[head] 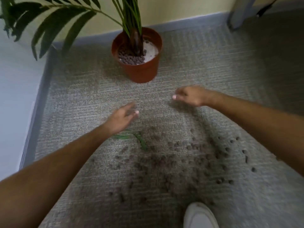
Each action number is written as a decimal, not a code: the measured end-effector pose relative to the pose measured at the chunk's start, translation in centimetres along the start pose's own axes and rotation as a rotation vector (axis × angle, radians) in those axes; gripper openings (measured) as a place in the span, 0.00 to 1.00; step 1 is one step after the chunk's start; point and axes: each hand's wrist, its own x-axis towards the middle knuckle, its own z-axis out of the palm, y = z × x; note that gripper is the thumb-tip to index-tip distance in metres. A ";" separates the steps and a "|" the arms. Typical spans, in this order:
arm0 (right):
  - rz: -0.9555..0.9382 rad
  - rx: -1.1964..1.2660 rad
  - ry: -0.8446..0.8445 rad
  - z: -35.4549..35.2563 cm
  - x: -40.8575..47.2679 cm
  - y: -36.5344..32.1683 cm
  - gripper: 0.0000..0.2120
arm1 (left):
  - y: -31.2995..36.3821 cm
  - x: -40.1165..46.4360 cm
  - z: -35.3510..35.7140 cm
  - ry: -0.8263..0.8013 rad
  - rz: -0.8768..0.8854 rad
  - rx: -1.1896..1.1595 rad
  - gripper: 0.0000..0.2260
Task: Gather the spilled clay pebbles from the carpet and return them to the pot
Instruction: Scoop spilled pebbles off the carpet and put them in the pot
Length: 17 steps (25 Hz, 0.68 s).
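Note:
A terracotta-coloured plastic pot [143,71] with a palm plant stands on the grey carpet [82,104] near the wall; it holds some brown pebbles around the stem and a white layer. Many brown clay pebbles [172,163] lie scattered on the carpet in front of me. My left hand [121,118] hovers between pot and pebbles, fingers extended and apart, nothing in it. My right hand [189,96] is further right, closer to the pot, fingers curled downward; the blur hides whether it holds anything.
A fallen green leaf piece [139,140] lies on the carpet beside the pebbles. My white shoe [199,216] is at the bottom edge. A grey skirting [37,102] and wall bound the left and far sides. A furniture leg [236,15] stands at the back right.

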 end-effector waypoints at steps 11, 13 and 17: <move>0.388 -0.224 -0.036 9.8 -15.3 6.4 0.45 | 1.9 -5.2 9.6 -0.176 -0.038 0.614 0.38; 0.374 -0.151 -0.046 11.7 -16.3 5.9 0.45 | 2.8 -6.0 11.0 -0.166 -0.019 0.601 0.38; 0.258 -0.120 -0.002 14.9 -17.1 3.9 0.41 | 4.6 -7.4 14.2 -0.201 0.096 0.610 0.33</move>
